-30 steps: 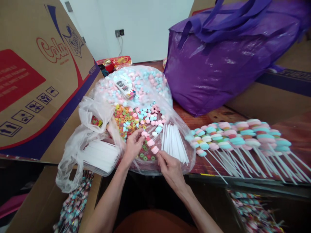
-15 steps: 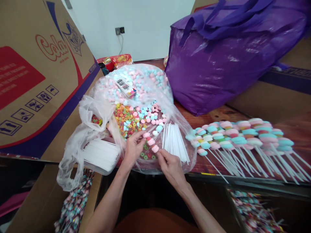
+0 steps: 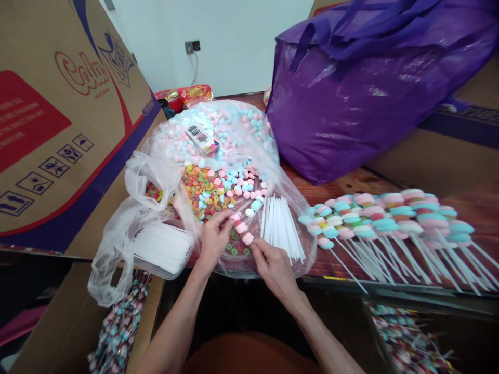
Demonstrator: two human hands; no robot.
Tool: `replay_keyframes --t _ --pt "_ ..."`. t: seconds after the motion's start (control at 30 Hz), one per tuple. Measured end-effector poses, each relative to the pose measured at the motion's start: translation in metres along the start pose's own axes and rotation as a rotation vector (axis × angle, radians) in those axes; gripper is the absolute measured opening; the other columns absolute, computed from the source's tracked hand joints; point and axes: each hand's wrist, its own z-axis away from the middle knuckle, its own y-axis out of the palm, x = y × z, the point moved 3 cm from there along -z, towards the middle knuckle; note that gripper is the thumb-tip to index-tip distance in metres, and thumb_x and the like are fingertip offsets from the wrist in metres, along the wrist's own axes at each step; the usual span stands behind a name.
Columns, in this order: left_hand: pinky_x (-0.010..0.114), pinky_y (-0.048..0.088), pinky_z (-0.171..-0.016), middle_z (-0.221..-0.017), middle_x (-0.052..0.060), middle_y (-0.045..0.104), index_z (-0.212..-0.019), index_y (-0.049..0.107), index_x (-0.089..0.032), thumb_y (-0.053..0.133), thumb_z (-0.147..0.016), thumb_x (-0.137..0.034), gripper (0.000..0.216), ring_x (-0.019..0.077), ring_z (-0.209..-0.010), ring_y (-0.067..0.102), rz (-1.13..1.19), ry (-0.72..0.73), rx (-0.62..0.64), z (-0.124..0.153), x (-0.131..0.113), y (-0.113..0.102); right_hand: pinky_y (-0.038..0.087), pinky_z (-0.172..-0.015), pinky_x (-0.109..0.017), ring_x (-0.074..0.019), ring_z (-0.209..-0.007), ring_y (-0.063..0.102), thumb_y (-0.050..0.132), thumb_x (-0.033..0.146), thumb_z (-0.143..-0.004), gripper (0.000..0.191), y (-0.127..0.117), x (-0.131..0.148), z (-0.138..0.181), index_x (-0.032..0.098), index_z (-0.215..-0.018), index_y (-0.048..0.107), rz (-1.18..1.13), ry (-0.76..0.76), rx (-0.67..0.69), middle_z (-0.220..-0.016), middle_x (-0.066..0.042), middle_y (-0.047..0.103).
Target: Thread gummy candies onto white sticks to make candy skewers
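Observation:
Between my hands is a marshmallow skewer (image 3: 247, 238), tilted, with pink marshmallows and red gummy pieces between them. My left hand (image 3: 215, 236) pinches the pink marshmallow (image 3: 236, 216) at its upper end. At the lower end my right hand (image 3: 274, 265) is closed around the skewer; the stick itself is hidden by the fingers. Just below lie green and red gummy rings (image 3: 235, 250) on clear plastic. Beyond my left hand is a heap of colourful gummy rings (image 3: 202, 182), beside loose pink and blue marshmallows (image 3: 245, 186). White sticks (image 3: 278, 223) lie right of the skewer.
A big clear bag of marshmallows (image 3: 241, 130) sits behind, a small packet (image 3: 202, 140) on top. Finished skewers (image 3: 384, 221) lie in rows at right, before a purple bag (image 3: 362, 98). Left are a tub of sticks (image 3: 163, 252) and a cardboard box (image 3: 58, 130).
Both hands stay nearly in place, still on the skewer. The view has shifted slightly; nothing else has visibly moved.

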Motion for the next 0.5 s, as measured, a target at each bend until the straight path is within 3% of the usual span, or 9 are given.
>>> replay_keyframes --t 0.17,0.4,0.5 --pt "0.031 0.053 -0.09 -0.101 0.007 0.073 -0.104 0.075 -0.02 0.061 -0.088 -0.019 0.022 0.0187 -0.096 0.067 -0.108 0.087 -0.004 0.002 -0.005 0.005 0.035 -0.054 -0.023 -0.0121 -0.052 0.047 0.042 0.033 -0.098 0.035 0.001 -0.002 0.0 0.018 -0.075 0.063 0.027 -0.007 -0.007 -0.057 0.002 0.051" --pt "0.036 0.053 -0.097 -0.112 0.009 0.076 -0.109 0.075 -0.019 0.061 -0.088 -0.02 0.025 0.0209 -0.104 0.07 -0.013 -0.034 -0.019 0.007 0.001 0.015 0.035 -0.054 -0.023 -0.0136 -0.052 0.049 0.041 0.03 -0.098 0.033 0.003 -0.004 0.001 0.019 -0.076 0.064 0.075 0.0 -0.01 -0.057 0.001 0.054" --pt "0.036 0.053 -0.098 -0.113 0.008 0.076 -0.108 0.076 -0.02 0.06 -0.088 -0.019 0.026 0.0207 -0.104 0.07 -0.028 -0.015 -0.003 0.009 0.0 0.017 0.035 -0.055 -0.024 -0.0143 -0.053 0.05 0.04 0.029 -0.098 0.032 0.005 -0.006 0.001 0.019 -0.077 0.063 0.08 0.015 -0.01 -0.059 0.0 0.056"
